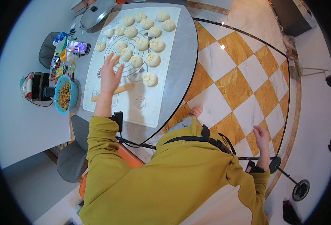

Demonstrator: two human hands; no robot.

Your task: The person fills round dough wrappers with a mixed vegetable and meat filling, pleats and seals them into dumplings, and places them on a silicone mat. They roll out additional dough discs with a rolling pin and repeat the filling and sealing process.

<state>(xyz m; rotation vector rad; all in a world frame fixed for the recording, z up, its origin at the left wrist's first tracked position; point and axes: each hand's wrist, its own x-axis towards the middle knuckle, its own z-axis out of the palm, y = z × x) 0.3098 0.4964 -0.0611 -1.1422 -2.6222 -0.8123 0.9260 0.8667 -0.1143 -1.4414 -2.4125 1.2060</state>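
Observation:
My left hand point(111, 73) hovers over a white silicone mat point(146, 108) with its fingers spread and nothing in them. Its fingertips are closest to a few pleated steamed buns, among them this bun point(125, 54). More buns of the same pale dough, such as one bun point(150, 79) toward the near right, are spread over the far half of the mat. Partly hidden under my left forearm lies a wooden rolling pin point(124, 88). Away from the table, my right hand point(262, 137) hangs at my side, its fingers loosely curled together, with no object visible in it.
A blue bowl point(74, 93) of chopped filling stands left of the mat. Behind it a phone point(79, 47) is propped up among small packages. A glass pan lid point(97, 14) lies at the table's far left. Grey chairs point(71, 161) stand left; checkered floor point(244, 90) stretches right.

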